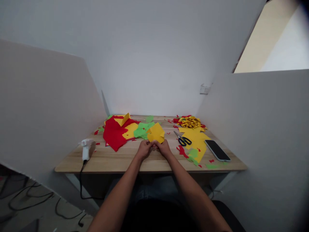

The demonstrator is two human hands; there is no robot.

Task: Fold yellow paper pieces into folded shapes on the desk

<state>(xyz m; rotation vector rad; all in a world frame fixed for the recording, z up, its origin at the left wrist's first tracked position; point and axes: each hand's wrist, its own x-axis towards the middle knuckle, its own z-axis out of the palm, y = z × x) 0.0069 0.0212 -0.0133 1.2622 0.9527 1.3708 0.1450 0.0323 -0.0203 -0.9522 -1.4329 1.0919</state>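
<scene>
A piece of yellow paper (pixel 156 132) is held up over the middle of the desk, its lower edge pinched between both hands. My left hand (pixel 145 149) is closed on the paper's lower left, and my right hand (pixel 163 147) is closed on its lower right; the fingertips meet below it. Just behind and to the left lies torn green paper (pixel 142 130). Black-handled scissors (pixel 183 140) rest to the right of my right hand, blades pointing away to the upper left.
Red paper (pixel 115 132) lies at the left with yellow sheets. Yellow paper strips (pixel 190 121) are heaped at the back right. A phone (pixel 217 150) sits at the right edge, and a white glue gun (pixel 85 149) stands at the left with its cable hanging down. Partitions flank the wooden desk (pixel 116 162).
</scene>
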